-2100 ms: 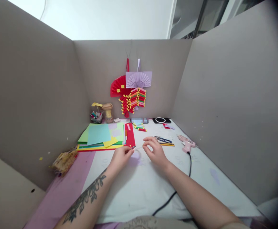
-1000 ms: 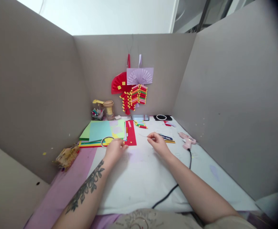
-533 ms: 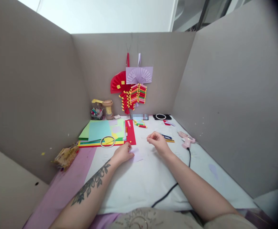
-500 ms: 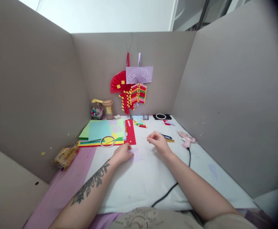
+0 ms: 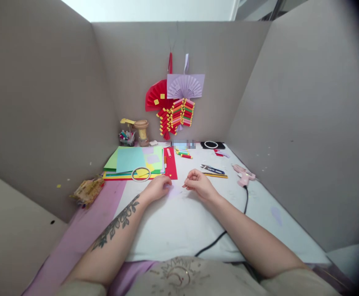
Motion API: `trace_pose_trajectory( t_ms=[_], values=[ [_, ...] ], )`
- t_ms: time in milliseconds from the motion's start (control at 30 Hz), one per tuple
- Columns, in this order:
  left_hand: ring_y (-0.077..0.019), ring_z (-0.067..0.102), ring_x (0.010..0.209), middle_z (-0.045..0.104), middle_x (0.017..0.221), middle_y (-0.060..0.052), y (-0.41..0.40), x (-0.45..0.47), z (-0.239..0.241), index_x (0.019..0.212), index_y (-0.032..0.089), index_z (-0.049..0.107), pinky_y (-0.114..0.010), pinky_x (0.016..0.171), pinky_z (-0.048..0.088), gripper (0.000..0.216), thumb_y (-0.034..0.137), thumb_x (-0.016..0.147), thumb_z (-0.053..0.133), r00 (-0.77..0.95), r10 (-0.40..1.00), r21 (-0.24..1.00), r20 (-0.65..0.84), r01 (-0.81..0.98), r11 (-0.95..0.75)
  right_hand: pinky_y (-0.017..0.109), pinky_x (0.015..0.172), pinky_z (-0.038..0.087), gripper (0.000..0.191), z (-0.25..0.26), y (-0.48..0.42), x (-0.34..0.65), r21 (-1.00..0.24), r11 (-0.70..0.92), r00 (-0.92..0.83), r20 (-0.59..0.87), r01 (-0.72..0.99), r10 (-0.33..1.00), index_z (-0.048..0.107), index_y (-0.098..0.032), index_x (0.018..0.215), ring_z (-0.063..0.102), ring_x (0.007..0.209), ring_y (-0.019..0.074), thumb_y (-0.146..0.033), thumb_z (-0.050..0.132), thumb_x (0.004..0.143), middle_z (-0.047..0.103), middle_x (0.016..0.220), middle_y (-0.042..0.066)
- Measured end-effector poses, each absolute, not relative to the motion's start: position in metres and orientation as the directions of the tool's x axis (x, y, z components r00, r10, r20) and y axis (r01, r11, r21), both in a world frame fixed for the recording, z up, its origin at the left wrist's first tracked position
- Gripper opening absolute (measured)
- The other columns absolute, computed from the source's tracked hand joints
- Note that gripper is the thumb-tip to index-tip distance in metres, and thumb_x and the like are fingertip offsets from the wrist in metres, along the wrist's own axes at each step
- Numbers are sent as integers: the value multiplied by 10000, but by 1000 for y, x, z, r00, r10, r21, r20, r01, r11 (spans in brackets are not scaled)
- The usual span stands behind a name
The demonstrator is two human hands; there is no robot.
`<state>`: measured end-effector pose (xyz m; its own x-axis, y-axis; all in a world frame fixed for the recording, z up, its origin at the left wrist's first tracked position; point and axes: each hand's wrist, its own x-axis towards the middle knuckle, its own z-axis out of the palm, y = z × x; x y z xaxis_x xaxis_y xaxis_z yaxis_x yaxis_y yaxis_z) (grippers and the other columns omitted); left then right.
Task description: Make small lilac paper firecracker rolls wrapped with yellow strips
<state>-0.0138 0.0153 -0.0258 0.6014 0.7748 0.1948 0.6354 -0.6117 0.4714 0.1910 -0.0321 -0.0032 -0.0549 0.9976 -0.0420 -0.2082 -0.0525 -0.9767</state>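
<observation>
Both hands close together mid-desk: left hand (image 5: 158, 188) lies flat w/ fingertips on a pale lilac paper scrap (image 5: 176, 191), which sits between the 2 hands, right hand (image 5: 199, 185) just beside it, fingers pinched narrow, contents can't tell.

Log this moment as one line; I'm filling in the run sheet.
left hand: on pale lilac paper piece | right hand: fingers pinched, contents unclear | tape ring: on coloured paper stack | glue gun: lying right
</observation>
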Motion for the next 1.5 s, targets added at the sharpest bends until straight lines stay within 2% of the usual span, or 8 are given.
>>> trace_pose_trajectory(
  t_ms=[133, 367, 533, 867, 1500],
  values=[
    [-139, 576, 764, 670, 832, -22, 17, -18, -23, 841, 179, 667, -220, 704, 413, 252, 91, 697, 480, 720, 683, 539, 126, 528, -657, 214, 504, 412, 456, -11, -36, 182, -973, -131, -107, -113, -188, 988, 453, -228, 898, 643, 603, 169, -205, 717, 526, 598, 574, -64],
    [-122, 585, 691, 685, 803, -16, 16, -23, -13, 863, 165, 695, -194, 616, 404, 217, 168, 701, 551, 774, 632, 643, -34, 501, -580, 223, 484, 417, 394, -24, -36, 166, -966, -176, -122, -154, -188, 980, 423, -217, 792, 593, 496, 139, -185, 691, 505, 570, 522, -75],
    [-126, 581, 700, 677, 807, -15, 14, -21, -10, 869, 167, 688, -197, 617, 403, 224, 190, 684, 565, 752, 654, 631, -80, 546, -551, 236, 461, 408, 347, -34, -34, 160, -986, -104, -84, -94, -131, 992, 407, -223, 743, 546, 453, 130, -172, 660, 512, 532, 506, -85],
    [-130, 574, 714, 661, 802, -1, 13, -20, -10, 863, 180, 681, -198, 617, 397, 229, 200, 664, 569, 732, 674, 595, -95, 585, -552, 233, 490, 387, 240, -51, -29, 158, -978, 66, -17, 64, 195, 998, 447, -217, 716, 533, 520, 131, -161, 593, 534, 523, 557, -73],
    [-141, 583, 759, 662, 855, -10, 9, -21, -3, 897, 183, 669, -199, 635, 406, 264, 198, 663, 547, 716, 683, 612, -145, 607, -507, 227, 502, 367, 205, -51, -32, 156, -958, 121, 15, 129, 261, 991, 431, -218, 678, 488, 538, 124, -154, 564, 536, 499, 567, -66]
  ],
)
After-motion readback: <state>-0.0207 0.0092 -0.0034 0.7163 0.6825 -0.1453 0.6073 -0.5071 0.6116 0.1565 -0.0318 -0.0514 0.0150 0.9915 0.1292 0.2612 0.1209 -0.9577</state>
